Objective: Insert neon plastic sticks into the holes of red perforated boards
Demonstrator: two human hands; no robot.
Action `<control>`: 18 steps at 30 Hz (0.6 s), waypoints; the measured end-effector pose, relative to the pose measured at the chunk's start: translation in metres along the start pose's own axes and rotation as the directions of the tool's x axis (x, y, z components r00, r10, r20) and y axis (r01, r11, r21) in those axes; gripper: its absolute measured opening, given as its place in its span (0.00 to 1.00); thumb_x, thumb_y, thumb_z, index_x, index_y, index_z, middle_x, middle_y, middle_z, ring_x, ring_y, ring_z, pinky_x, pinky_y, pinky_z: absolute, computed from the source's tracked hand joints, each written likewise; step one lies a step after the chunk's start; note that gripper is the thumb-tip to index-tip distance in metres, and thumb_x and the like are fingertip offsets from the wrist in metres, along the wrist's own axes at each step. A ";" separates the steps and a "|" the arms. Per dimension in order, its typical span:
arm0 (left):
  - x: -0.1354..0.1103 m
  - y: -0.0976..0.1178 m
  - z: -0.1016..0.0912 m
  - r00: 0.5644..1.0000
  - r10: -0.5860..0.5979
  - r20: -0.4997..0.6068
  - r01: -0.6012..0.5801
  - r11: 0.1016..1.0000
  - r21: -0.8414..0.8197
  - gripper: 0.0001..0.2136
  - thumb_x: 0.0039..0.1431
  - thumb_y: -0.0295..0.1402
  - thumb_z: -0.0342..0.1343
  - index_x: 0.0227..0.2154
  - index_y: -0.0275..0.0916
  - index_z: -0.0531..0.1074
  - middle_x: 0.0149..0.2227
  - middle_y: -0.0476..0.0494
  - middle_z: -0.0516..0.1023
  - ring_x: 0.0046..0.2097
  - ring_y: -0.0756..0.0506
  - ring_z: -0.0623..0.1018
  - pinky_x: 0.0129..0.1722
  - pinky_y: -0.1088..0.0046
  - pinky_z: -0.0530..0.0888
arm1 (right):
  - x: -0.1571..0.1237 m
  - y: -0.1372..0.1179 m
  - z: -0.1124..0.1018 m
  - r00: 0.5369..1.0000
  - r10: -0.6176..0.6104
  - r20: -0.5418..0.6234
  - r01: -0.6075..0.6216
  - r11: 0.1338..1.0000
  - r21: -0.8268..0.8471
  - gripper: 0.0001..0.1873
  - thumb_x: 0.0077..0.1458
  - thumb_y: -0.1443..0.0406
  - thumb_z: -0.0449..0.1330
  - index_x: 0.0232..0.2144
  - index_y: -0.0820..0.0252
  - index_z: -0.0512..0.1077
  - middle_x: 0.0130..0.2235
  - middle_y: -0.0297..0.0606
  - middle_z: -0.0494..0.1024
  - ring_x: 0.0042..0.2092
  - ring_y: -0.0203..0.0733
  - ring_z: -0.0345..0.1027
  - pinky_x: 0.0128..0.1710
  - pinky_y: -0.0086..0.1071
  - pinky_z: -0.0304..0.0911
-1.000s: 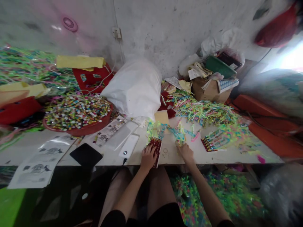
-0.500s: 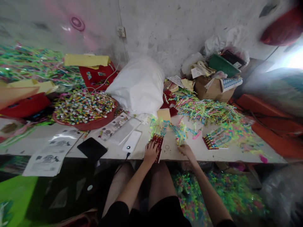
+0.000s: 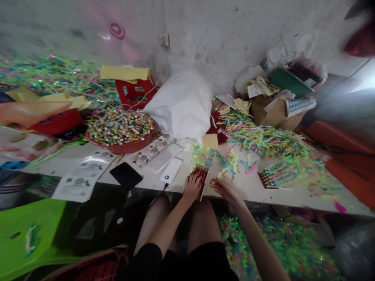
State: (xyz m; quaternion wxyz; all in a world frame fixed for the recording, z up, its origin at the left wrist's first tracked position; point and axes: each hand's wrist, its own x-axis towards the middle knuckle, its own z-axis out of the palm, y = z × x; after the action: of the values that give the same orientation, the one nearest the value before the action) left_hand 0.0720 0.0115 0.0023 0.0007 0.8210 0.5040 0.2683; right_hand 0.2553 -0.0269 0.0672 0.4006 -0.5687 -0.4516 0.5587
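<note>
My left hand (image 3: 191,189) lies over the lower part of a dark red card (image 3: 202,180), fingers spread flat on it. Small bead-like pieces sit in rows along the card's top, with translucent yellow and blue plastic strands (image 3: 202,154) fanning out beyond. Just right of the card, my right hand (image 3: 226,189) is closed at the fingertips around a small yellowish piece, too small to make out. Loose strands (image 3: 231,163) lie beyond that hand. Farther right is a second filled red card (image 3: 266,180) with similar strands.
A red basin (image 3: 129,146) heaped with small colourful pieces stands left of a white sack (image 3: 181,107). A white phone-like device (image 3: 171,170), a black flat object (image 3: 125,176) and printed sheets (image 3: 80,177) lie left. A strand pile (image 3: 269,140) and cardboard box (image 3: 268,111) are at right.
My right hand has moved left, from the loose strands toward the red card, with its fingers pinched. My left hand stays on the card. The whole view has shifted slightly.
</note>
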 end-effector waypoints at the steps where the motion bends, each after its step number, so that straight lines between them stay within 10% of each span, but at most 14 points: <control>1: 0.000 0.000 0.000 1.000 0.001 -0.001 -0.001 1.000 0.000 0.15 0.58 0.28 0.49 0.49 0.42 0.68 0.53 0.41 0.70 0.54 0.41 0.68 0.52 0.59 0.64 | 0.006 -0.002 0.007 1.000 -0.015 0.018 0.014 0.998 0.054 0.20 0.51 0.48 0.54 0.32 0.59 0.70 0.40 0.43 0.77 0.43 0.43 0.73 0.40 0.33 0.70; 10: 0.000 -0.001 0.001 1.000 -0.006 -0.015 0.006 1.000 -0.004 0.16 0.59 0.27 0.48 0.49 0.42 0.68 0.53 0.41 0.70 0.53 0.40 0.69 0.51 0.58 0.65 | 0.067 -0.025 0.045 0.949 -0.301 -0.092 0.222 0.847 -0.484 0.16 0.50 0.53 0.54 0.20 0.58 0.64 0.25 0.36 0.73 0.31 0.40 0.68 0.31 0.29 0.64; 18: -0.001 0.001 -0.001 1.000 -0.008 -0.030 0.008 1.000 0.014 0.16 0.58 0.26 0.48 0.49 0.40 0.67 0.53 0.40 0.70 0.53 0.40 0.68 0.52 0.57 0.65 | 0.081 -0.018 0.053 0.952 -0.304 -0.038 0.229 0.788 -0.571 0.14 0.52 0.57 0.53 0.22 0.59 0.67 0.26 0.36 0.75 0.31 0.39 0.68 0.29 0.27 0.61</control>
State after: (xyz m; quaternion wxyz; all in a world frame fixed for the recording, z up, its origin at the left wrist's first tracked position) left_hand 0.0721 0.0094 0.0030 -0.0116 0.8148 0.5091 0.2770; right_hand 0.1987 0.0530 0.0599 0.3192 -0.6260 -0.6444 0.3015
